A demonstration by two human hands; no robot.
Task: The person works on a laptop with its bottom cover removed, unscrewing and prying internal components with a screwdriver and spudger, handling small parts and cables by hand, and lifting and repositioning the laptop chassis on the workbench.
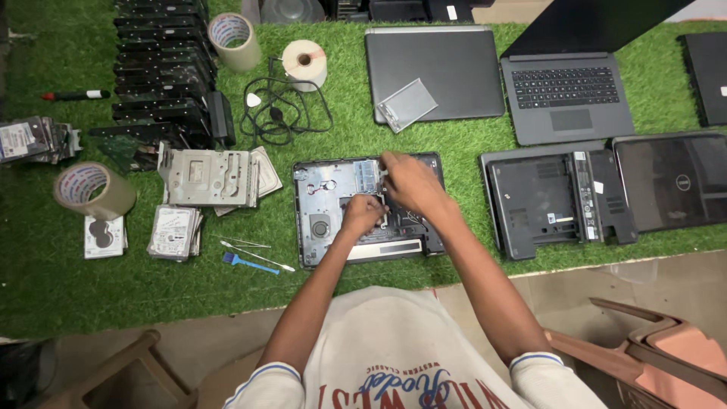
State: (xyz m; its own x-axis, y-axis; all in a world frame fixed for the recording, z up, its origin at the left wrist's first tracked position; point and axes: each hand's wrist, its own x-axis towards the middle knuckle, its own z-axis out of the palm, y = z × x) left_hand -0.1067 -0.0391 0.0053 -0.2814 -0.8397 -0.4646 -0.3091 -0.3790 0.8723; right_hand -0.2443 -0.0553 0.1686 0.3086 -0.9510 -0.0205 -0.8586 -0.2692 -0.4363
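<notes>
An opened laptop (333, 208), its innards bared, lies on the green turf bench (454, 151) directly under both hands. The left hand (362, 215) curls shut over the middle of it; whether it grips anything cannot be told. The right hand (405, 182) presses bent fingers (386, 160) near the memory slot (366, 176). 4 other laptops lie around.

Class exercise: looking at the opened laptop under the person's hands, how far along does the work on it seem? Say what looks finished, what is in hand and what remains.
Done: the opened laptop lies with its cover off, fan and boards exposed. In hand: the left hand presses on the middle of its insides, while the right hand fingers a part near the upper edge. Left: the fan and boards still sit inside; the blue brush lies unused beside it.
</notes>
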